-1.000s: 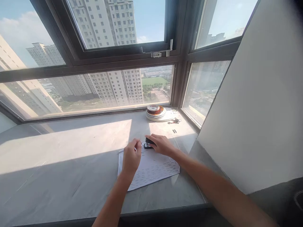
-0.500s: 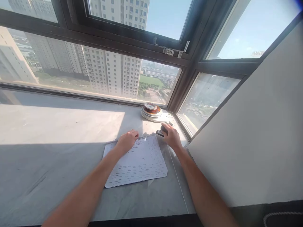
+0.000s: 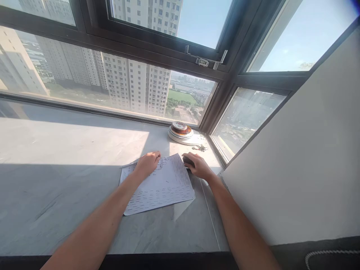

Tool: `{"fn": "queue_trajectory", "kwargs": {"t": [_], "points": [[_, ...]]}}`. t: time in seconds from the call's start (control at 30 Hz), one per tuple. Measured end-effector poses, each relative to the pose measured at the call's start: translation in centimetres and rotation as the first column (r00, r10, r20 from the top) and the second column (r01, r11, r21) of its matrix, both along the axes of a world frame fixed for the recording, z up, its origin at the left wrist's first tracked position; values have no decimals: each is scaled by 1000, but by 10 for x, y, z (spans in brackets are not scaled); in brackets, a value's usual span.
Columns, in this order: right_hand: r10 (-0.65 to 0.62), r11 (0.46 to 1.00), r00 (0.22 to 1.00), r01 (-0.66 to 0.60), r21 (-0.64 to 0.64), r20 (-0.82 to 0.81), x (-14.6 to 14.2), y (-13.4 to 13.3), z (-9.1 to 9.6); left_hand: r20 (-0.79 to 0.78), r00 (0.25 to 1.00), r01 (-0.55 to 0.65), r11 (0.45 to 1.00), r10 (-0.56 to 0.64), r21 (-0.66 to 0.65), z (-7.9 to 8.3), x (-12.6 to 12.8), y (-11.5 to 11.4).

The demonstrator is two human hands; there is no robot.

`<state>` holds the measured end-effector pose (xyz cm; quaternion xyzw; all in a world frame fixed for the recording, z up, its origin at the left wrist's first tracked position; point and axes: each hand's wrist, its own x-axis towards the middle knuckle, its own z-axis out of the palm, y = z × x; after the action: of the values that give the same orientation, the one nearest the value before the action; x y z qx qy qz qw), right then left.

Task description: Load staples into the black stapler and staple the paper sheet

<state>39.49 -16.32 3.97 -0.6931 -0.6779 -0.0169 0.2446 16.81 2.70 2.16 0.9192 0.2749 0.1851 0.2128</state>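
One white paper sheet, rectangular and printed with rows of short dark dashes, lies on the grey marbled stone windowsill; whether more sheets lie beneath, I cannot tell. At its 11 o'clock, the left hand rests over the upper edge with fingers curled inward, seemingly to steady the paper; whether they pinch it is hidden. Between 2 and 3 o'clock, the right hand has its fingers wrapped around a black, rounded, stapler-like tool, just beside the sheet's upper right corner, apparently gripped from above for control.

At 1 o'clock, near the window corner, sits a stack of round white plates. They carry a glossy amber-brown dish, which in turn bears a small patterned white plate, probably nested by size for stability. A small dark keyring-like bunch lies towards 2 o'clock.
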Motion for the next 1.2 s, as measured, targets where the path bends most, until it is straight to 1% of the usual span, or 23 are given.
{"fn": "queue_trajectory", "kwargs": {"t": [0.07, 0.2, 0.27, 0.33, 0.37, 0.43, 0.47, 0.5, 0.57, 0.63, 0.83, 0.93, 1.1, 1.2], "points": [[33, 999, 999, -33, 8, 5, -2, -2, 3, 11, 1000, 6, 1000, -7, 19, -2, 0, 2], [-24, 997, 1000, 23, 69, 19, 1, -4, 5, 49, 998, 23, 990, -30, 137, -3, 3, 3], [-43, 996, 999, 41, 82, 25, 4, -3, 3, 77, 992, 84, 975, -102, 207, -3, 5, -1], [-39, 996, 999, 36, 83, 24, 6, -2, 0, 64, 964, 237, 941, -259, 241, -3, 8, -7], [-31, 996, 999, 29, 84, 23, 6, -1, 0, 35, 934, 338, 910, -356, 242, -3, 10, -11], [-13, 996, 1000, 11, 84, 24, 6, 0, -1, -43, 849, 523, 825, -527, 216, -6, 12, -18], [-6, 997, 1000, 3, 83, 26, 6, 0, -1, -79, 810, 584, 788, -581, 195, -8, 13, -21], [-1, 997, 1000, -1, 79, 28, 6, 0, -1, -109, 782, 623, 763, -614, 175, -10, 14, -23], [-3, 998, 999, 1, 63, 33, 6, 0, 0, -149, 759, 650, 745, -633, 147, -14, 15, -26], [-12, 999, 999, 10, 39, 43, 6, 1, 2, -175, 759, 650, 749, -628, 130, -15, 15, -26], [-76, 997, 996, 75, 26, 39, 4, 2, 5, -210, 756, 650, 750, -620, 123, -11, 14, -28], [-66, 998, 997, 66, 14, 42, 1, 3, 6, -225, 753, 653, 745, -618, 139, -10, 13, -29], [-100, 995, 994, 99, 26, 45, -4, 4, 8, -230, 759, 649, 734, -609, 199, -8, 13, -31], [-102, 994, 992, 99, 37, 76, -8, 4, 11, -226, 759, 650, 729, -611, 215, -7, 13, -35]]}}
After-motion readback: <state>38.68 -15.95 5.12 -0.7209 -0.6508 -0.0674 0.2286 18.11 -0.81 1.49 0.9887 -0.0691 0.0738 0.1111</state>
